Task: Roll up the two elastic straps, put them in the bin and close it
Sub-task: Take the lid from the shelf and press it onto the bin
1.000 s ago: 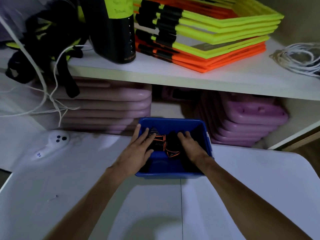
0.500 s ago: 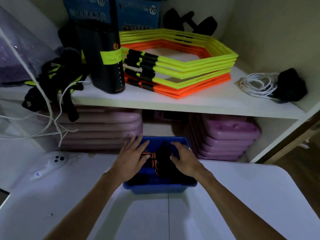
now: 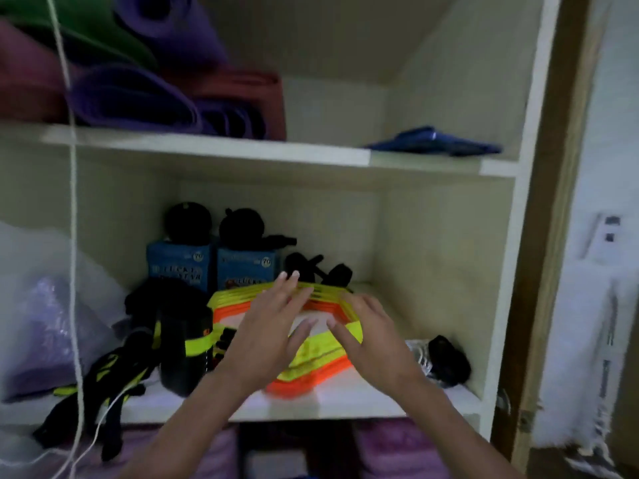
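Note:
My left hand (image 3: 268,331) and my right hand (image 3: 371,340) are raised in front of the middle shelf, both empty with fingers spread. They hover over a stack of yellow and orange hexagon rings (image 3: 311,361). A flat blue lid-like piece (image 3: 435,145) lies on the upper shelf at the right. The blue bin and the two rolled straps are below the frame and out of sight.
Rolled purple and green mats (image 3: 138,95) fill the upper shelf's left. On the middle shelf stand a black cylinder with a yellow band (image 3: 185,354), two blue boxes (image 3: 211,267), black gear and a plastic bag (image 3: 45,326). A white cord (image 3: 73,236) hangs at the left. Pink mats (image 3: 390,451) lie below.
The view has swung up from the bin to the shelves. Both hands have left the bin and the straps and risen in front of the ring stack.

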A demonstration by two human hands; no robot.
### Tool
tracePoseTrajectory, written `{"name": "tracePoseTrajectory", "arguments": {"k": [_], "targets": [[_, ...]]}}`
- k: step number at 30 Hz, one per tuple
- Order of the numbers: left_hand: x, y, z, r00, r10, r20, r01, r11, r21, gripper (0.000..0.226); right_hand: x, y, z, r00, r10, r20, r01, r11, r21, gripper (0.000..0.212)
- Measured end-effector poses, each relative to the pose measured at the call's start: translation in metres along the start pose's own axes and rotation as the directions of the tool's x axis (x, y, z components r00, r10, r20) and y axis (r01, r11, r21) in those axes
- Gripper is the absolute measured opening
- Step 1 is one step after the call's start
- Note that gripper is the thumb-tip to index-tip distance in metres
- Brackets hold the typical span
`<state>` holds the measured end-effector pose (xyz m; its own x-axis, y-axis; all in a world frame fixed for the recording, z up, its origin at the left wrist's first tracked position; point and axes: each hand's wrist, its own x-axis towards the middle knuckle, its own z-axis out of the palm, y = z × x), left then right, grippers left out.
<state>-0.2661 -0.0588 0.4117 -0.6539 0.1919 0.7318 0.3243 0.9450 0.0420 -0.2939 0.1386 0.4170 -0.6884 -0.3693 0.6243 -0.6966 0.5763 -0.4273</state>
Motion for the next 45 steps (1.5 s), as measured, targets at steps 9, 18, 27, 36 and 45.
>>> {"name": "tracePoseTrajectory", "arguments": {"k": [9,18,27,36,45], "targets": [[0.159,0.021,-0.135,0.946,0.147,-0.290,-0.137,0.989,0.057,0.063,0.121,-0.095,-0.152,0.827,-0.250,-0.503,0.026,0.912,-0.410,0.032],[0.264,0.030,-0.131,0.983,0.101,-0.153,-0.078,0.986,0.150,0.052,0.194,-0.039,-0.202,0.957,0.083,-0.277,-0.225,0.817,-0.531,0.044],[0.329,0.065,-0.070,0.997,0.081,-0.013,-0.081,0.995,-0.061,0.070,0.173,0.044,-0.215,0.958,-0.005,-0.288,-0.088,0.947,-0.309,0.016],[0.313,0.093,-0.015,0.943,0.101,-0.317,0.010,0.944,0.330,0.039,0.180,0.084,-0.192,0.800,-0.010,-0.599,-0.117,0.978,-0.172,0.044],[0.126,0.053,0.052,0.941,0.048,-0.334,0.039,0.968,0.249,0.051,0.064,0.085,-0.060,0.897,-0.057,-0.439,-0.084,0.952,-0.295,0.048]]}}
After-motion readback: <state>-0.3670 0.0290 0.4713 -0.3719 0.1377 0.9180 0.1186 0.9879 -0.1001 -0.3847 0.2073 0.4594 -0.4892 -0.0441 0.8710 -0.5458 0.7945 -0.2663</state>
